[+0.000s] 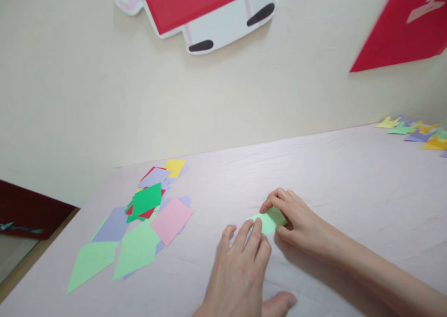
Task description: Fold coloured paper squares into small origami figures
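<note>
A small piece of light green paper (268, 223) lies on the covered table between my hands, its right end lifted and bent over. My right hand (296, 219) grips that right end between its curled fingers and thumb. The fingertips of my left hand (242, 266) rest on the paper's left part and press it down. The left fingers are spread and the thumb points out to the side. Part of the paper is hidden under my fingers.
To the left lie loose paper sheets: green (148, 199), pink (172, 220), light green (138, 247) and yellow (175, 167). Several folded paper shapes (419, 133) stand at the far right. Behind the table (216, 182) rises a wall (223, 98) with red decorations (401, 33).
</note>
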`<action>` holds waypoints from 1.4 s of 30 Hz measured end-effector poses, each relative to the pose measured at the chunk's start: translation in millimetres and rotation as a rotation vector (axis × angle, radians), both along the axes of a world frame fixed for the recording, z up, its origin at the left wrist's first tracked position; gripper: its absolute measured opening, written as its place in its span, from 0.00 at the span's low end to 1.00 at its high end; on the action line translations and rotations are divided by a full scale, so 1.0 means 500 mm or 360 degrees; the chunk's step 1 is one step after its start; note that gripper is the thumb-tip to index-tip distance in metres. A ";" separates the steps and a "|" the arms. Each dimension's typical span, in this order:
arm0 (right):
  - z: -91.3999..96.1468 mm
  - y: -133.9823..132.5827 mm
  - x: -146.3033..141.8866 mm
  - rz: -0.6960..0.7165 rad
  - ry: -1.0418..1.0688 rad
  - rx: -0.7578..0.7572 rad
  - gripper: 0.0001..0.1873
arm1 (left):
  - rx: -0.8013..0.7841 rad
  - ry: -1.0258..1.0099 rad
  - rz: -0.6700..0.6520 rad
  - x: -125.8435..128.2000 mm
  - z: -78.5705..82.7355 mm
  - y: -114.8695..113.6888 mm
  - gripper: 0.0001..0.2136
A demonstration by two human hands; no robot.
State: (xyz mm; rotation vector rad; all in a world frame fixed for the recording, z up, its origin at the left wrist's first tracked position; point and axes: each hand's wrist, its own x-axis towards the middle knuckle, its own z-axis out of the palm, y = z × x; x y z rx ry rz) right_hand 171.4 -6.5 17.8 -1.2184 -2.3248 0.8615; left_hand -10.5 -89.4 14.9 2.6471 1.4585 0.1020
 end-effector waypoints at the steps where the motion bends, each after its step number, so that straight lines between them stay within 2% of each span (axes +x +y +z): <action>1: 0.000 0.003 0.004 0.0020 0.0004 -0.0024 0.25 | -0.0014 -0.0007 0.0009 0.000 0.000 0.000 0.34; 7: 0.002 0.017 0.017 0.0090 0.0049 -0.0118 0.29 | -0.0071 -0.0083 0.0028 -0.001 0.007 -0.001 0.35; 13: 0.005 0.008 0.011 -0.0001 0.0033 -0.0068 0.16 | -0.0039 -0.0161 0.0080 0.007 0.015 -0.004 0.32; 15: 0.006 0.006 0.010 -0.0010 0.0031 -0.0019 0.15 | -0.0003 -0.0196 0.0101 0.006 0.015 -0.006 0.29; 24: 0.006 0.008 0.012 0.0012 0.0007 0.0026 0.15 | 0.0225 -0.0119 0.0248 -0.023 0.013 -0.033 0.22; 29: 0.015 0.008 0.036 0.0100 0.0218 -0.0143 0.22 | 0.0318 -0.0100 0.0335 -0.039 0.022 -0.049 0.16; 32: 0.010 0.011 0.045 0.0114 0.0300 -0.0176 0.23 | 0.0380 -0.0154 0.0421 -0.029 0.023 -0.034 0.11; 36: -0.003 0.015 0.049 0.0168 0.0337 -0.0102 0.19 | 0.0403 -0.0239 0.0394 0.004 0.019 0.013 0.21; 39: -0.004 0.014 0.055 0.0226 0.0408 -0.0124 0.17 | 0.0317 -0.0281 0.0361 0.024 0.025 0.047 0.22; 42: 0.006 0.008 0.064 0.0305 0.0446 -0.0167 0.17 | 0.0299 -0.0298 0.0282 0.031 0.037 0.063 0.20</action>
